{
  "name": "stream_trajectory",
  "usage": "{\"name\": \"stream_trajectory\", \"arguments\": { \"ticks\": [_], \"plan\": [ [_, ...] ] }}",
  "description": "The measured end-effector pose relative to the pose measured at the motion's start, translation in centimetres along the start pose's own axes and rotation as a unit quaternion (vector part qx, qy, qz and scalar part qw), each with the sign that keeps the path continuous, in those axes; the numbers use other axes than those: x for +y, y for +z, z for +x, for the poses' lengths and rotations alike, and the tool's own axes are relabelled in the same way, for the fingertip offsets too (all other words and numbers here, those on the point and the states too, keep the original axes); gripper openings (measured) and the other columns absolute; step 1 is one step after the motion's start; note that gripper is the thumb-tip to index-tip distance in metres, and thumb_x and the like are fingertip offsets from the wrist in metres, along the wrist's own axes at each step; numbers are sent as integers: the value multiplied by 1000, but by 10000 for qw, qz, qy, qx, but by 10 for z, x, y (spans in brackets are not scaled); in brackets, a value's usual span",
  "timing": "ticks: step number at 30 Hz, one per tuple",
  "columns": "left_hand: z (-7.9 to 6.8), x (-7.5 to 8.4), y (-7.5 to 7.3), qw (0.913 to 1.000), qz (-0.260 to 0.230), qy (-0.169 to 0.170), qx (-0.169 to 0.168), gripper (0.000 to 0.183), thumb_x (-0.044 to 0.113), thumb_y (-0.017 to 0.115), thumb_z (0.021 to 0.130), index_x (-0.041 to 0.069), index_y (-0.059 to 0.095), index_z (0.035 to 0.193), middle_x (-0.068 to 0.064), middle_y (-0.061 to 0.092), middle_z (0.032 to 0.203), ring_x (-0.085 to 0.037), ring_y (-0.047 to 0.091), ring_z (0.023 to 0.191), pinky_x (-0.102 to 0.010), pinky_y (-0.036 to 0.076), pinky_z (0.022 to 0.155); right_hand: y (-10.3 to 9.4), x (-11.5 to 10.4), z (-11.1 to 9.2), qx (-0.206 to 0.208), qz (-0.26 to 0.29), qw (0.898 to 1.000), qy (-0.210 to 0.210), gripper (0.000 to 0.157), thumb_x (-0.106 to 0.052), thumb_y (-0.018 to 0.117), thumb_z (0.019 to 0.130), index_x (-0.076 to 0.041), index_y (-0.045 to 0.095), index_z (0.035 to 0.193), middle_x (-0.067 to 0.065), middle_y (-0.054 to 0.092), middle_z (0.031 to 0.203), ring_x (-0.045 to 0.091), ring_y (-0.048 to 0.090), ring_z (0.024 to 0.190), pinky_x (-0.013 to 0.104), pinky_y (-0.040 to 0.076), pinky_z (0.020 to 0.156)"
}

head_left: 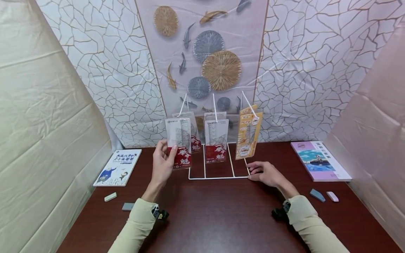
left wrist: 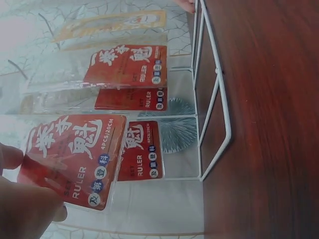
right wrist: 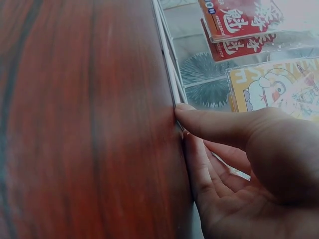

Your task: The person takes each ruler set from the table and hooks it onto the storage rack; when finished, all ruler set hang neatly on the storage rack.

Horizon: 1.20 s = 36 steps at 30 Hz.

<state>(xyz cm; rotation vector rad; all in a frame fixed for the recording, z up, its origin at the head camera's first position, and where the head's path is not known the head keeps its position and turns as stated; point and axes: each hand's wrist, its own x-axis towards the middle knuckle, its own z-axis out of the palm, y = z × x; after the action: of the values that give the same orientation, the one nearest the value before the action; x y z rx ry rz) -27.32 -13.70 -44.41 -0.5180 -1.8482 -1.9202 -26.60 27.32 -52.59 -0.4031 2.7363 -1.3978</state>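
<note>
My left hand (head_left: 162, 162) pinches the lower left edge of a red-and-clear ruler set packet (left wrist: 75, 162) between thumb and fingers. The packet's top is at the tip of the left hook of a white wire display rack (head_left: 218, 177); whether it hangs there I cannot tell. Behind it is another such packet (left wrist: 142, 157). Two more ruler set packets (head_left: 216, 140) hang one behind the other on the middle hook. On the right hook are yellow packets (head_left: 249, 137) with a duck picture. My right hand (head_left: 265, 173) pinches the rack's front right base corner.
A white picture book (head_left: 117, 168) lies at the left, a purple-and-white book (head_left: 319, 161) at the right. Erasers lie nearby: a pale green one (head_left: 110, 196), a grey one (head_left: 128, 206), a blue-grey one (head_left: 317, 195) and a pinkish-white one (head_left: 332, 196). Patterned cloth (head_left: 107, 70) hangs behind.
</note>
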Motion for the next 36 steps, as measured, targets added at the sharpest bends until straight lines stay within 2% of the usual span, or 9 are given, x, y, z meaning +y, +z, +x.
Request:
{"name": "stream_trajectory", "arguments": {
  "ticks": [6,13,17,21,26,30,36],
  "plan": [
    [0,-1,1,9999,-15,-116,34,30,7,61,99,-5,50,124,-25,67,121,-19,66,96,-26,58,77,3,2,0,-3,11,10000,6,49,-10,81,83,2,64,128,20,70,106,28,68,95,20,53,76],
    [-1,14,4,9999,49,-154,27,29,2,60,98,-9,50,123,-28,67,119,-23,65,96,-30,57,77,1,1,2,13,-5,10000,30,50,-11,81,83,2,64,128,20,70,106,28,67,95,20,53,76],
    [0,12,5,9995,157,-280,49,28,5,60,99,-7,50,123,-26,68,120,-32,64,100,-26,56,76,3,2,2,7,15,10000,-7,49,-10,81,83,2,64,128,20,70,106,27,68,95,19,53,76],
    [1,10,6,9990,162,-417,49,29,6,59,100,-7,50,124,-25,67,122,-43,60,104,-29,57,78,5,3,0,-19,95,9999,-67,50,-11,81,84,3,64,128,21,69,107,28,68,95,19,53,76],
    [1,5,7,9985,126,-531,67,29,6,59,100,-6,50,124,-25,68,121,-48,58,105,-27,57,75,6,3,-1,-54,218,9997,-128,51,-12,81,84,5,63,128,23,69,107,28,68,95,20,53,73],
    [1,4,7,9981,179,-585,3,28,9,59,101,-4,51,124,-26,68,120,-45,60,100,-25,57,71,5,2,0,-26,204,9997,-144,51,-12,81,84,4,63,128,22,70,107,28,68,95,20,53,73],
    [-1,-4,2,9962,121,-844,-171,27,13,60,101,-2,54,123,-26,68,117,-21,68,94,-25,59,73,5,1,-2,-54,175,9998,-64,50,-11,82,83,3,64,128,22,70,107,27,68,95,18,53,75]
  ]
}}
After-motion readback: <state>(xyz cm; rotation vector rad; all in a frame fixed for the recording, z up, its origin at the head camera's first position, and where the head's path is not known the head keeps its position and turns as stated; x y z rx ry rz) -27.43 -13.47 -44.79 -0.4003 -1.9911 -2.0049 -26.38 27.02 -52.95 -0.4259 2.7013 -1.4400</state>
